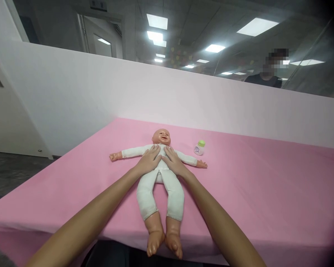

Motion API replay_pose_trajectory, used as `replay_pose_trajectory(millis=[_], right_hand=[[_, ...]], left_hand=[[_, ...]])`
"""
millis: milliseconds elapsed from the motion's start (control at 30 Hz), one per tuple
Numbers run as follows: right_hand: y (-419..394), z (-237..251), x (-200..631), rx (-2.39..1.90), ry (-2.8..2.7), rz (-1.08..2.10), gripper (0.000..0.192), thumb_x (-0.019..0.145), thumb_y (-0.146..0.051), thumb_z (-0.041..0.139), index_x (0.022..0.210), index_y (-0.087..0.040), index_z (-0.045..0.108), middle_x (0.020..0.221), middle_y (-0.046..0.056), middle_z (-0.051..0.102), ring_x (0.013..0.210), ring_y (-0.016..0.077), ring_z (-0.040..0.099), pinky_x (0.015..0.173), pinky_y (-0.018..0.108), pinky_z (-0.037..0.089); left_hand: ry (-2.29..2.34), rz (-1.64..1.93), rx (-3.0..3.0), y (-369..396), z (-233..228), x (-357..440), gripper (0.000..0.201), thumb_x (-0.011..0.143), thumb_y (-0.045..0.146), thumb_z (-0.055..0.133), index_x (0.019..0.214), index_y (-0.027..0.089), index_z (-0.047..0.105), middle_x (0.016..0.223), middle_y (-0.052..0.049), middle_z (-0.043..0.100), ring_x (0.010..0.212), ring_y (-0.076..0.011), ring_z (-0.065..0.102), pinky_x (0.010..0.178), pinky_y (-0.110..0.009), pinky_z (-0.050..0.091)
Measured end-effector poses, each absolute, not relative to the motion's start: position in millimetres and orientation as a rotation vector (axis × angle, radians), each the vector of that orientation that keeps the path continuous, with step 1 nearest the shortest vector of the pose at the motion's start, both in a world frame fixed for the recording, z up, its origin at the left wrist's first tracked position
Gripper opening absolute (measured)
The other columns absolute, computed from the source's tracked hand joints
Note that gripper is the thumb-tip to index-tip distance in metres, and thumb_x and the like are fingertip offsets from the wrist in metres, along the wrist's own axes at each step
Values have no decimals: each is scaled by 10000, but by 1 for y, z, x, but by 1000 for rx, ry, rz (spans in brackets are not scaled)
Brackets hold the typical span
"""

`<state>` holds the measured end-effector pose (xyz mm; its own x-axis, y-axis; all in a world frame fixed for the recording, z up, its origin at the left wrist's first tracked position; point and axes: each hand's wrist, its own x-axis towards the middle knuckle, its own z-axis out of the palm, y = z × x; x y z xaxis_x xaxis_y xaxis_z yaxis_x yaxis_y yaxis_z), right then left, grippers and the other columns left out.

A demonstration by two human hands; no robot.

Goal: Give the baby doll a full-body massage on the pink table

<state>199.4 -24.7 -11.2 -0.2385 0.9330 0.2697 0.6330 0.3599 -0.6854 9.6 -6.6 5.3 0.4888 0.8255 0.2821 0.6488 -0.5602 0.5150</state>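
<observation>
A baby doll (160, 176) with a white cloth body lies on its back, head away from me, arms spread wide. Its bare plastic feet reach over the table's near edge. My left hand (150, 159) rests flat on one side of the doll's chest, fingers stretched toward its neck. On the other side of the chest lies my right hand (172, 160), also flat with its fingers extended. The thumbs come close together at the middle of the torso. Neither hand grips anything. Beyond the doll's arm on the right stands a small clear bottle (199, 148) with a green cap.
Pink cloth (253, 193) covers the table, which meets a white wall (183, 96) at the back. Above it, dark glass (189, 33) shows ceiling lights and a person (264, 79). A door (11, 111) with a metal handle is at the left.
</observation>
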Motion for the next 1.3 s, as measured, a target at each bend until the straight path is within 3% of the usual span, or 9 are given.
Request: replay_pose_trajectory(millis=[200, 500, 667, 800, 933, 1133, 1300], right_hand=[[-31, -9, 197, -1315, -1939, 574, 758, 975, -672, 399, 1560, -190, 391, 1662, 71, 277, 1572, 256, 159, 1282, 462, 122], [-20, -12, 196, -1410, -1987, 552, 771, 992, -658, 349, 1608, -204, 257, 1697, 51, 126, 1586, 255, 40, 1279, 489, 25], [-29, -11, 195, -1383, -2039, 605, 770, 1005, -666, 286, 1626, -227, 165, 1703, 25, 55, 1584, 247, -41, 1272, 503, -22], [-27, -10, 194, -1398, -2025, 601, 750, 1010, -648, 295, 1623, -230, 184, 1703, 30, 75, 1584, 257, -45, 1265, 527, -25], [-20, -10, 193, -1368, -1983, 578, 718, 1006, -617, 353, 1604, -227, 274, 1695, 45, 157, 1586, 253, 34, 1274, 503, 16], [-25, -11, 193, -1282, -1942, 545, 626, 1011, -530, 393, 1550, -211, 411, 1668, 62, 260, 1572, 255, 155, 1278, 484, 117], [-25, -12, 196, -1311, -1920, 574, 650, 997, -570, 430, 1562, -254, 381, 1680, 24, 212, 1580, 255, 110, 1278, 504, 90]], left_hand=[[1232, 867, 2445, -14, 9, 9, 573, 999, 414, 368, 1455, 107, 531, 1561, -122, 458, 1506, -262, 343, 1250, -422, 254], [1260, 663, 2426, 0, 0, 8, 654, 1035, 466, 244, 1603, 144, 261, 1685, -71, 177, 1579, -259, 83, 1276, -521, 87], [1254, 661, 2446, -1, -5, 5, 634, 1044, 462, 232, 1600, 159, 272, 1683, -85, 178, 1576, -273, 72, 1268, -539, 105], [1231, 686, 2476, 4, -10, 4, 597, 1044, 421, 263, 1580, 164, 319, 1675, -106, 196, 1573, -275, 93, 1263, -541, 134], [1215, 709, 2472, 9, -9, 6, 613, 1040, 423, 266, 1576, 133, 323, 1673, -120, 195, 1571, -276, 107, 1262, -537, 149], [1185, 776, 2491, -2, 4, 6, 571, 1027, 388, 289, 1504, 130, 467, 1616, -126, 363, 1542, -262, 255, 1262, -501, 206], [1238, 738, 2419, -2, 0, 3, 636, 1015, 512, 342, 1572, 206, 359, 1667, -68, 244, 1570, -277, 137, 1269, -553, 120]])
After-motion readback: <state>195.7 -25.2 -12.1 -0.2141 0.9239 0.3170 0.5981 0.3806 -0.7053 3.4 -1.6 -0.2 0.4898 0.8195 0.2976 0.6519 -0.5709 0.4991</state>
